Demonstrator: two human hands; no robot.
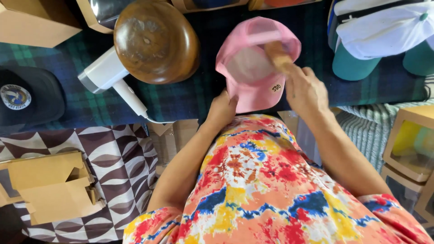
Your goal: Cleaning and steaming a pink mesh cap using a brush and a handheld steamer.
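A pink cap (pixel 253 90) lies upside down on the dark plaid cloth (pixel 181 99), its inside facing up. My left hand (pixel 222 107) grips the cap's near edge at the brim. My right hand (pixel 304 88) holds a wooden tool (pixel 276 54) whose end is pressed into the cap's crown; the tool is blurred. A small label shows on the cap's brim near my right hand.
A round wooden hat block (pixel 156 40) and a white handheld steamer (pixel 106 72) sit to the left. A dark cap (pixel 27 95) lies far left. White and teal caps (pixel 379 31) are stacked at the right. Cardboard boxes (pixel 54 187) stand at lower left and right.
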